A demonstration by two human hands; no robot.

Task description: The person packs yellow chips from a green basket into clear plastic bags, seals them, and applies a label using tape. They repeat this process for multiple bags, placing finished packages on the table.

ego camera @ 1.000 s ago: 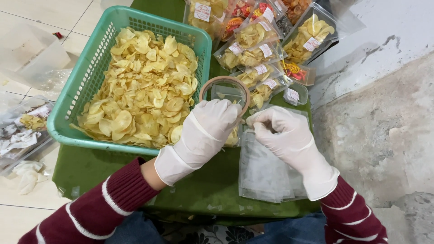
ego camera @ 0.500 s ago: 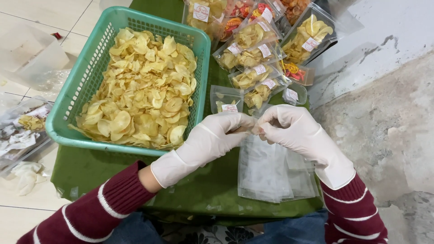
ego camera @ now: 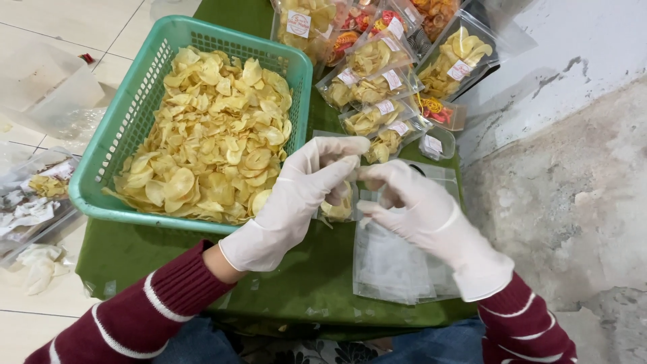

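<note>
Here the left hand (ego camera: 296, 199) and the right hand (ego camera: 421, 216), both in white gloves, meet over the middle of the green cloth (ego camera: 168, 263) that covers the low table. Their fingers are closed together on the top of a small clear bag of chips (ego camera: 339, 209), which hangs between the two hands, just beside the near right corner of the green basket (ego camera: 108, 145). The basket stands on the left half of the cloth and is full of yellow chips (ego camera: 209, 135). Under the right hand a stack of empty clear bags (ego camera: 394, 266) lies flat near the front right edge. Along the far edge, many filled bags with labels (ego camera: 377, 81) lie in a heap. On the floor tiles at the left lies crumpled plastic (ego camera: 40, 195).
</note>
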